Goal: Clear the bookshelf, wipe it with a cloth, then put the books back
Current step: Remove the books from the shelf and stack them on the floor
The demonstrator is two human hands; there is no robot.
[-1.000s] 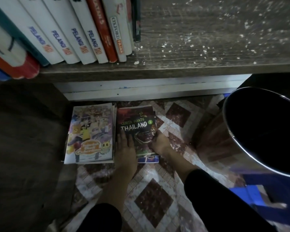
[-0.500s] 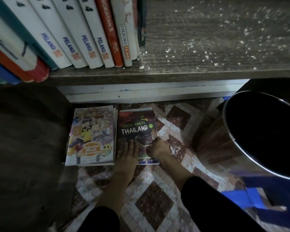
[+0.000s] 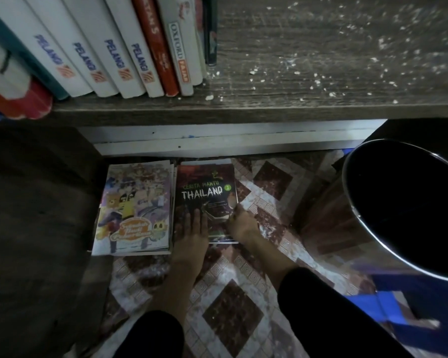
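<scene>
The left hand (image 3: 192, 235) is pressing flat, fingers straight, on the dark book (image 3: 207, 187) on the floor (image 3: 230, 319); the right hand (image 3: 242, 224) is gripping its right edge.

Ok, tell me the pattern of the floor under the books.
The floor has dark reddish-brown diamonds framed by pale bands of small squares; head view.

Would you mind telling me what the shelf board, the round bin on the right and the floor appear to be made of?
Shelf board: probably wood or wood-look laminate, matt; dark grain lines show under white flecks.
Round bin: apparently metal, judging by its thin shiny rim and reflective wall; the inside is too dark to tell.
Floor: likely tile or printed vinyl, given the repeating diamond pattern.
</scene>
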